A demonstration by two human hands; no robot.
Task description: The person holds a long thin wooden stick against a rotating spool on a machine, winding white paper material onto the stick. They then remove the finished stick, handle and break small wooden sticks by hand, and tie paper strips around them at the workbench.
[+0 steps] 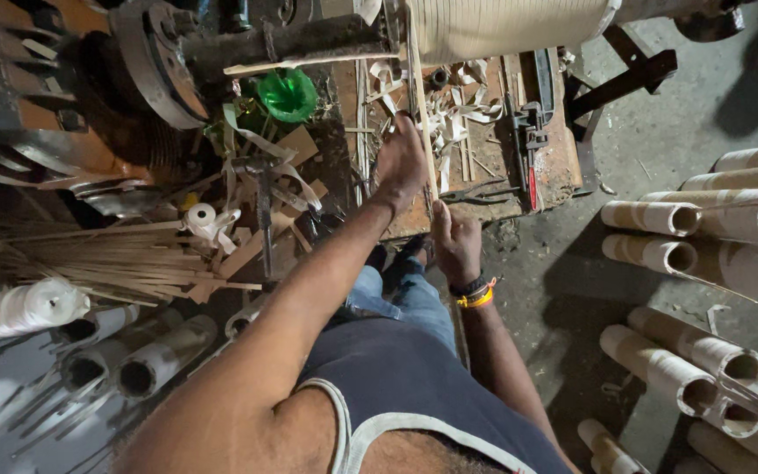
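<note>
A long thin wooden strip point(420, 96) runs from a large pale cylinder point(511, 26) on a machine down toward me. My left hand point(399, 162) grips the strip higher up, over a cluttered wooden workbench point(554, 167). My right hand point(456, 241), with bands at the wrist, holds the strip's lower end close to my body. I look down over my dark sleeveless shirt and jeans.
Cardboard tubes point(686, 254) lie piled on the floor at right, and more tubes point(133, 360) at lower left. A bundle of thin sticks point(107, 259) lies at left. A green plastic funnel point(288, 93), shavings, a red-handled tool point(532, 171) and the machine's metal wheel point(146, 61) crowd the bench.
</note>
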